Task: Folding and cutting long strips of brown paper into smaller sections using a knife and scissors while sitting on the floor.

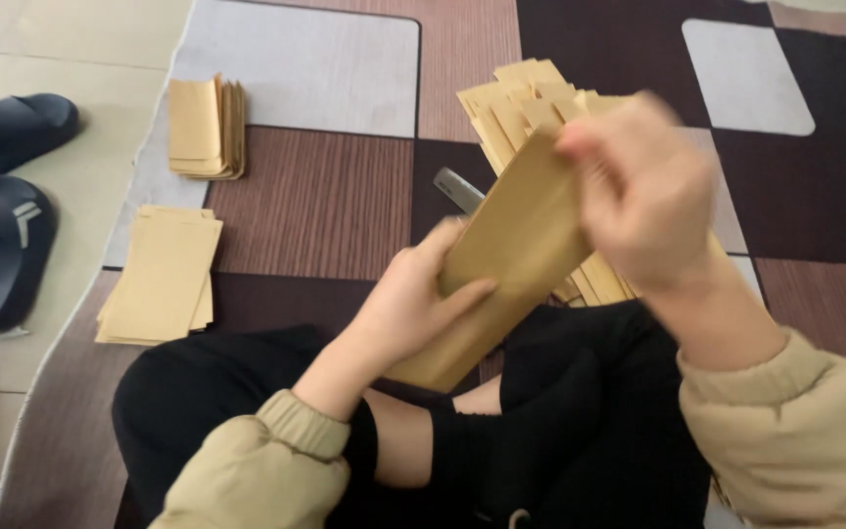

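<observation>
**Sitting cross-legged on the rug, both hands on one tan envelope**

So the person is sitting on a patchwork rug in brown, grey and dark squares, legs in black trousers crossed in front. The left hand is gripping a tan paper envelope from below, thumb lying across its front and fingers wrapping round the back, so it's clamped on the lower half. The envelope is tilting up and to the right, above the lap. The right hand is sitting at the envelope's top corner, fingers curled together and pinching there, though it's blurry so I can't tell exactly how the fingertips are meeting the paper.

Right behind the hands, a fanned heap of envelopes is spreading out on the rug, partly hidden. A grey flat object is poking out just beside it, too covered to identify. Well off to the left, two more piles are lying on the rug: an upper stack and a lower stack. Dark blue slides are resting on the pale floor beyond the rug's edge.
</observation>
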